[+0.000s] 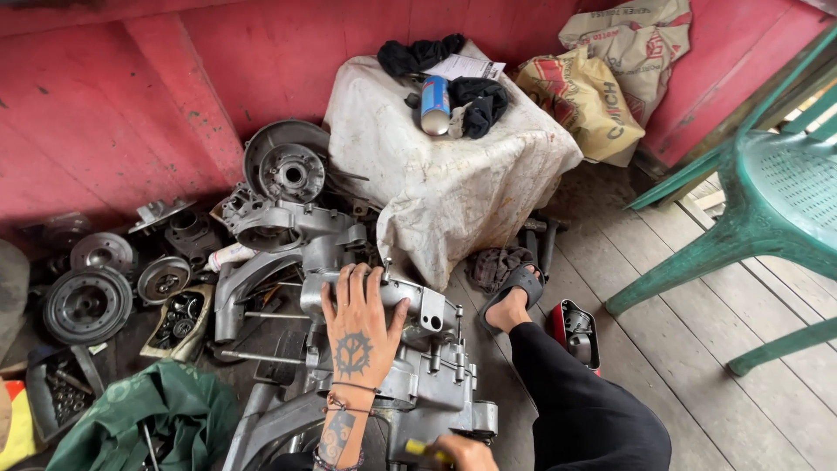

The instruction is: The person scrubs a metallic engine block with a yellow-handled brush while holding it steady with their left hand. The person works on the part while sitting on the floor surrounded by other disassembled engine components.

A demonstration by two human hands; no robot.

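Head view: the left hand (359,336) lies flat, fingers spread open, pressing the grey cast-metal engine casing (410,349) on the wooden floor at 6 o'clock. The right hand (460,452), at the bottom edge, is closed around a yellow-handled tool (423,448) just beside the casing's lower end. Best to keep the palm's weight square on the casing so the tool cannot slip. A sandalled foot (514,301) rests at 3 o'clock.

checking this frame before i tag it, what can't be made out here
Head view only:
- Right hand: cut off by the bottom edge; its yellow-handled tool shows only a stub.
- Engine casing: part hidden under the left hand.
- Small parts in the tray: too small to tell.
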